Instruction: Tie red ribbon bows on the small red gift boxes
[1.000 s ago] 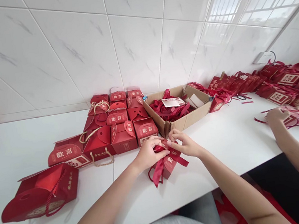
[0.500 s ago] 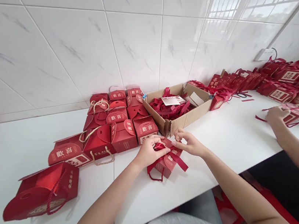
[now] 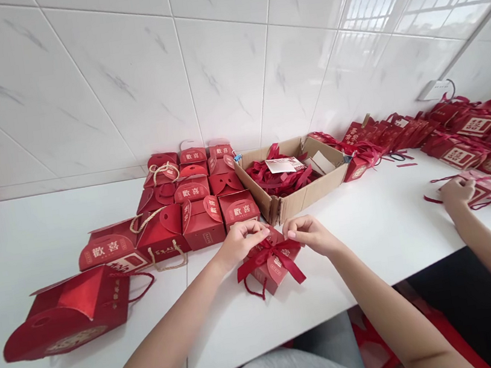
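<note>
A small red gift box [image 3: 272, 270] sits on the white table [image 3: 371, 233] in front of me, with a red ribbon [image 3: 268, 252] tied in a bow across its top. My left hand [image 3: 238, 241] pinches the bow's left loop. My right hand [image 3: 310, 233] pinches the right loop. Both hands are closed on the ribbon, a little apart, over the box. The ribbon tails hang down the box's front.
Several finished red boxes [image 3: 198, 206] stand behind my hands. A cardboard carton [image 3: 295, 198] holds loose red ribbons. A larger red bag [image 3: 69, 312] lies at left. A co-worker's hands [image 3: 457, 192] handle another box at right, by a row of red boxes [image 3: 453, 136].
My hands moved apart, pulling the ribbon into a bow on the box. The box now sits more upright. The large bag's cord handle at left has swung out.
</note>
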A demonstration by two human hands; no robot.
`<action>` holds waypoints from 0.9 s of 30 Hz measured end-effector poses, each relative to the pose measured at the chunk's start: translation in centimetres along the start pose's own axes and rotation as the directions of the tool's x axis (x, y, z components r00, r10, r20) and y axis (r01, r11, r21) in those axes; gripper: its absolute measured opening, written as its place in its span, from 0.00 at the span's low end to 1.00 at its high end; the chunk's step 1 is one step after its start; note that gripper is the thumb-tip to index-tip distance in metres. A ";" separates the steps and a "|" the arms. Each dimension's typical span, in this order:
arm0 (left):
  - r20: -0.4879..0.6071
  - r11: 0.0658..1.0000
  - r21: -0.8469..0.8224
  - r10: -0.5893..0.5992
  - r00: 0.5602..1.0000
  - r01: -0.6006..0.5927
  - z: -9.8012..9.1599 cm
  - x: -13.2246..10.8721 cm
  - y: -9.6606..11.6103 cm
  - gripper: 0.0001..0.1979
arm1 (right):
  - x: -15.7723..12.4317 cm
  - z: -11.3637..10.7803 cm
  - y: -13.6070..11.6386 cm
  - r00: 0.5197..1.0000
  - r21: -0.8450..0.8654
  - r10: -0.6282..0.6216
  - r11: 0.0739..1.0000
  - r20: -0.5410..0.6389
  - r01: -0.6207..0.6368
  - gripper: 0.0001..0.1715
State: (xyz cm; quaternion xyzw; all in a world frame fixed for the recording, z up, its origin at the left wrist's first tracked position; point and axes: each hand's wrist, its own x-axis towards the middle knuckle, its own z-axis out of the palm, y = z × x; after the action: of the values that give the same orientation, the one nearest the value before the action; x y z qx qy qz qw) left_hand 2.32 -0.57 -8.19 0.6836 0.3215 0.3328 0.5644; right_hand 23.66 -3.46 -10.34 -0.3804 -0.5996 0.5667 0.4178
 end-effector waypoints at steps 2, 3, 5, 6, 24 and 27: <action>-0.006 1.000 0.005 -0.008 1.000 0.008 0.0 0.0 0.1 0.19 | 0.2 0.1 0.4 1.000 -0.001 0.002 1.000 -0.012 -0.002 0.27; -0.006 1.000 0.008 -0.009 1.000 0.009 0.1 0.0 0.1 0.19 | 0.2 0.2 0.5 1.000 0.003 0.005 1.000 -0.016 -0.005 0.27; 0.002 1.000 0.018 -0.006 1.000 0.006 0.0 0.0 0.1 0.18 | 0.4 0.3 0.5 1.000 0.015 0.017 1.000 -0.018 -0.017 0.26; 0.007 1.000 0.025 -0.004 1.000 0.003 0.0 -0.1 0.1 0.18 | 0.4 0.3 0.4 0.999 0.025 0.032 0.999 -0.011 -0.031 0.24; 0.057 0.988 0.131 0.078 0.995 -0.084 -0.7 -0.1 -0.1 0.17 | -0.1 2.6 -2.6 1.000 -0.510 0.011 0.860 0.007 -0.006 0.16; -0.009 0.961 0.261 0.093 0.996 -0.087 -0.6 -0.1 -0.4 0.14 | -0.1 2.7 -2.4 1.000 -0.521 0.020 0.853 0.016 -0.008 0.15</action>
State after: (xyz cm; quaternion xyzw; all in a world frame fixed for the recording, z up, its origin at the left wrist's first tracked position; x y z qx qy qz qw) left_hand 1.73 -0.27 -8.49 0.7620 0.3372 0.3203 0.4506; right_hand 21.21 -4.73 -7.93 -0.4777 -0.7322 0.3903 0.2887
